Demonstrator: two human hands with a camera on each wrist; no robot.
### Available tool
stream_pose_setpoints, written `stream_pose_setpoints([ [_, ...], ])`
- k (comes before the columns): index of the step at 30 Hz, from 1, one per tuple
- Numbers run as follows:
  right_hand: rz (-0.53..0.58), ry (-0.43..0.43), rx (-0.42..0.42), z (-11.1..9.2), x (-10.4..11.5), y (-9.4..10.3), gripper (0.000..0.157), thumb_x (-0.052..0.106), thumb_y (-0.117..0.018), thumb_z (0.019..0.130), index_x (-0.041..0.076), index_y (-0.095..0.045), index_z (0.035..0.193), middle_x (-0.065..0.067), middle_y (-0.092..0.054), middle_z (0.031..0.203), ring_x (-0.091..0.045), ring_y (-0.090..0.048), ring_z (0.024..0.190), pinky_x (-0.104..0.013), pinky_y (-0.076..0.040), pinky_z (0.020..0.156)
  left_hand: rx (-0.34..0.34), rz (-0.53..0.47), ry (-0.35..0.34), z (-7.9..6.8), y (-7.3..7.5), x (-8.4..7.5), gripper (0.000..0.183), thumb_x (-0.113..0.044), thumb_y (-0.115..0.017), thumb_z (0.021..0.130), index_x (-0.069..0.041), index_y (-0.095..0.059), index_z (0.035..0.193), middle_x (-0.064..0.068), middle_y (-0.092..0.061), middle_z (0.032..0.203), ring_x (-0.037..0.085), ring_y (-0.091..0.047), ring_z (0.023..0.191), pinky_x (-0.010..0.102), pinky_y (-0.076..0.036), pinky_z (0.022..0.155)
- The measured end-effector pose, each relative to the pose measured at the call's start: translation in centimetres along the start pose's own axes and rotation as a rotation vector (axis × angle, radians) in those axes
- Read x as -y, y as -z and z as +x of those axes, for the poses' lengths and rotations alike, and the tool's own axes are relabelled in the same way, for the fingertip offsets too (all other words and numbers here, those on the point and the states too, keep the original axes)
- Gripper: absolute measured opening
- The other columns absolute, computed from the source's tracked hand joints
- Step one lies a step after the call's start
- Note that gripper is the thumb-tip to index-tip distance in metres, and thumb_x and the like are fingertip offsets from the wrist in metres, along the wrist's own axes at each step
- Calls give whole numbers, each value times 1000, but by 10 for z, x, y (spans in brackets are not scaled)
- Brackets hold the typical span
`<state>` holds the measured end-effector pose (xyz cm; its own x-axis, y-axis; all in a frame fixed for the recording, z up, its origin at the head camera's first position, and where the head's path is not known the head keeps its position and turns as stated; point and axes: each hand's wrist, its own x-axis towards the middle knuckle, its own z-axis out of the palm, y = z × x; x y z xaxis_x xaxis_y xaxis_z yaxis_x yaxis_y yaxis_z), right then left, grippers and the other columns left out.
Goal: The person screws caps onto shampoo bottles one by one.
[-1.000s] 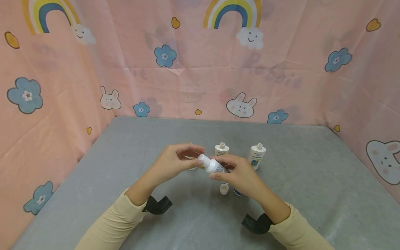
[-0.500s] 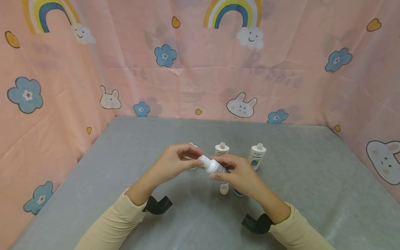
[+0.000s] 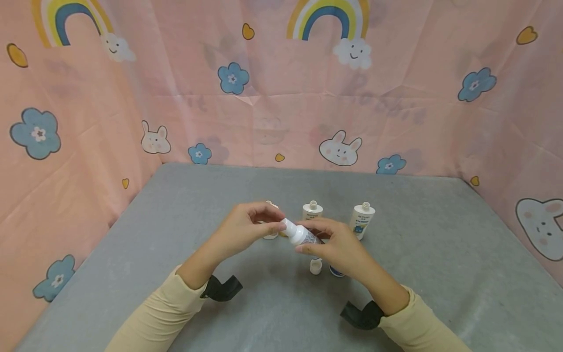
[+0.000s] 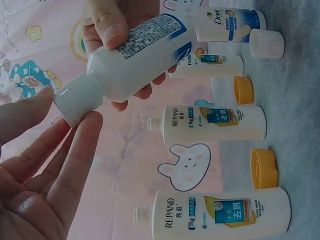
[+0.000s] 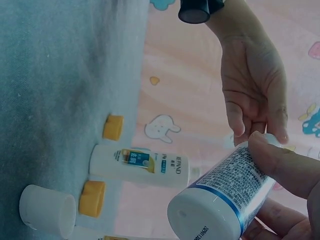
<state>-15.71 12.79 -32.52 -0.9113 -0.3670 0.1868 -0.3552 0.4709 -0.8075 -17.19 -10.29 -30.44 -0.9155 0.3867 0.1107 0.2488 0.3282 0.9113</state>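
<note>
In the head view my right hand [image 3: 336, 244] grips a white bottle [image 3: 305, 236] round its body, tilted with its top up to the left. Fine print and a blue band show on its label [image 4: 155, 42] in the left wrist view. My left hand [image 3: 242, 227] pinches the white cap [image 4: 78, 100] on this bottle between thumb and fingertips. The bottle's base [image 5: 205, 217] faces the right wrist camera. Below the hands, a loose white cap [image 3: 315, 267] sits on the table. Beside it stands a Dove bottle [image 4: 230, 25], mostly hidden by my right hand in the head view.
Capless white REPAND bottles stand behind the hands, one in the middle [image 3: 312, 209] and one on the right [image 3: 362, 220]. Another [image 3: 270, 235] is partly hidden behind my left hand. Yellow caps [image 4: 263, 169] lie among them on the grey table [image 3: 198, 195]. A pink patterned curtain [image 3: 272, 112] encloses the table.
My left fingers and thumb have shifted slightly on the cap. The bottle and my right hand stay nearly where they were.
</note>
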Motion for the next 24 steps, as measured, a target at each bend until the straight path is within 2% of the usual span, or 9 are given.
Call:
stream_pose_setpoints([
  [6,-1,-9,4,0,0,0,40,19,-81,83,8,-72,120,-11,-70,120,-20,-64,100,-41,-55,88,21,-12,-27,0,1,1,22,-19,-76,89,-13,-74,110,4,-72,109,22,-70,98,33,-60,78],
  [11,-11,-8,3,0,1,0,40,20,-81,83,8,-72,121,-10,-70,121,-21,-65,101,-40,-55,89,-8,-25,21,0,1,1,23,-24,-75,89,-15,-74,110,2,-74,109,16,-69,94,30,-58,78],
  [16,-14,-10,5,0,0,0,40,20,-81,83,9,-72,120,-10,-70,120,-19,-64,100,-40,-55,89,-14,-23,26,1,0,3,20,-22,-76,88,-13,-75,106,4,-74,102,13,-69,87,28,-58,76],
  [24,-14,-5,5,1,0,0,40,19,-81,83,8,-72,120,-10,-71,119,-17,-63,97,-38,-55,89,18,-4,-13,1,0,3,22,-20,-76,88,-15,-75,109,3,-73,103,15,-69,86,38,-60,77],
])
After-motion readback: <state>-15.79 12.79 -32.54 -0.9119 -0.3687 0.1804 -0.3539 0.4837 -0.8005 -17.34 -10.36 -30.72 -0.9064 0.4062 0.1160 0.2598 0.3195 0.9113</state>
